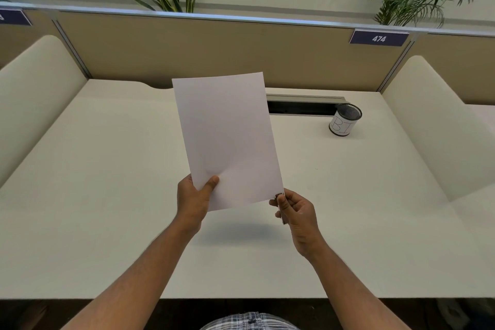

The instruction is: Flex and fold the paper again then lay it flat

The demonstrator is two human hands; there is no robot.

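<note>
A blank white sheet of paper (227,139) is held upright above the white desk (107,195), tilted slightly left. My left hand (194,199) grips its lower left corner, thumb on the front face. My right hand (297,215) pinches the lower right corner between thumb and fingers, and a small shiny metal thing shows at that corner; I cannot tell what it is. The sheet's shadow lies on the desk below.
A black mesh cup (345,120) wrapped in a white label stands at the back right, beside a cable slot (302,106). Cream side panels (431,126) flank the desk, a tan partition (187,51) with a "474" sign (379,38) backs it, plants behind.
</note>
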